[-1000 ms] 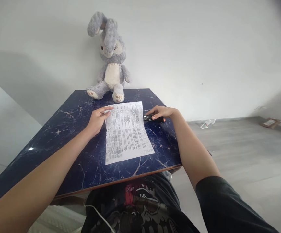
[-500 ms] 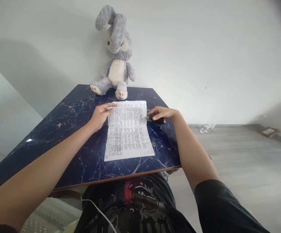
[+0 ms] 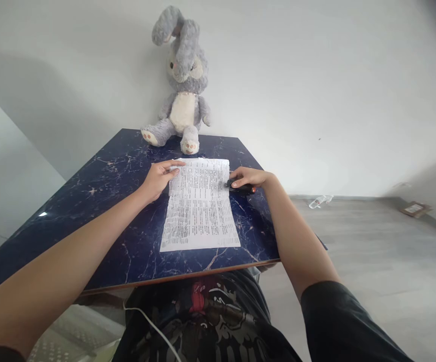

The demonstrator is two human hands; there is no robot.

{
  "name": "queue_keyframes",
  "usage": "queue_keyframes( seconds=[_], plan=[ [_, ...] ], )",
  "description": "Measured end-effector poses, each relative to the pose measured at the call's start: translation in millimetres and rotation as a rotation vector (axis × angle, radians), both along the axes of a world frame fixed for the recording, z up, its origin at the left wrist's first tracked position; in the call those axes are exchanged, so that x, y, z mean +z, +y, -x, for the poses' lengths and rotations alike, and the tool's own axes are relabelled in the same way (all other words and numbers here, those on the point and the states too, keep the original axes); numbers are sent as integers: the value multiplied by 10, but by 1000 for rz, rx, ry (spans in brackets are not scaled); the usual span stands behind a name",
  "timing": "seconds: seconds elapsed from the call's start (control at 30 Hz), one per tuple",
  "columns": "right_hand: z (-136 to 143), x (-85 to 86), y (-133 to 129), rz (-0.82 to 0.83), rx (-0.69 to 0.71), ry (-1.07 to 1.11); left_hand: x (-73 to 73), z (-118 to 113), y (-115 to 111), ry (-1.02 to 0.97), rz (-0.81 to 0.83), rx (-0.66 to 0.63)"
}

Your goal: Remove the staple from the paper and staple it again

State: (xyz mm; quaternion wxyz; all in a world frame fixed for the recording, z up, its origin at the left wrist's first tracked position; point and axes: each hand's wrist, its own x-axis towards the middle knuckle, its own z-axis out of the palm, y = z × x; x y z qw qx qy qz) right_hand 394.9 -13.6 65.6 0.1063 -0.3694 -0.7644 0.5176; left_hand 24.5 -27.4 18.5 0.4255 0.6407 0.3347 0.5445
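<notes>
A printed sheet of paper [image 3: 204, 211] lies on the blue marbled table, its upper part creased. My left hand [image 3: 160, 177] pinches the sheet's upper left edge, fingers on top of the print. On the opposite side, my right hand [image 3: 248, 177] is closed over a black stapler [image 3: 245, 189] with an orange-red spot at its rear end. The stapler's front end meets the paper's right edge; whether the sheet sits between its jaws I cannot tell.
A grey plush rabbit [image 3: 184, 110] sits at the table's far edge [image 3: 225, 143] against the wall. A white cable [image 3: 153, 324] runs over my lap. On the floor to the right lie a clear plastic item [image 3: 318, 201] and a brown flat package [image 3: 415, 208].
My right hand and the stapler have shifted very slightly left, so its front end now overlaps the paper's right edge. My left hand keeps its hold on the sheet.
</notes>
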Motion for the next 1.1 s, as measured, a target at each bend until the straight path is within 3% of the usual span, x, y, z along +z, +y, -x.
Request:
queue_keyframes(
  seconds=[0.27, 0.63, 1.1],
  plan=[
    [33, -34, 20, 14, 57, -4, 13, 1, -13, 3, 14, 8],
    [45, 5, -3, -30, 1, -48, 14, -4, -11, 6, 13, 15],
    [42, 2, 4, -12, 49, -31, -4, 9, 7, 6, 3, 21]
  ],
)
